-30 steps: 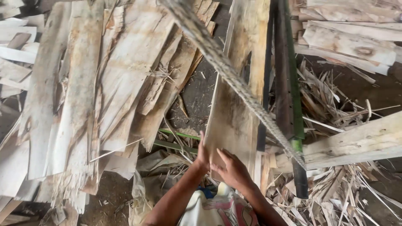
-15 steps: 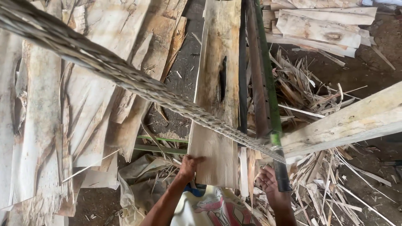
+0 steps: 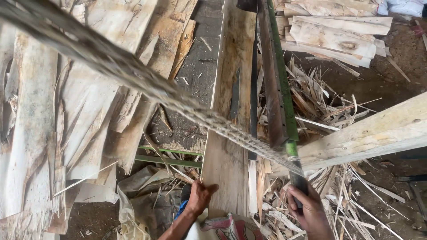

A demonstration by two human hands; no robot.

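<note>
Head view, work done: a thin veneer sheet [image 3: 229,133] is laid lengthwise beside the long green-edged bar [image 3: 278,84], its near end drawn close to the body; judged roughly aligned with that bar.
Head view, work left: the sheet is not yet released; stacks of similar sheets [image 3: 89,89] lie at the left, offcuts and splinters [image 3: 320,102] at the right.
Left hand [image 3: 200,195]: placed at the sheet's near left edge, thumb on top, fingers curled around the edge in a grasp.
Right hand [image 3: 309,211]: clenched around the dark handle [image 3: 297,180] at the bar's near end.
Rope [image 3: 178,104]: stretched diagonally across the view, above the sheet.
Beam [image 3: 369,135]: pale timber, lying at the right.
</note>
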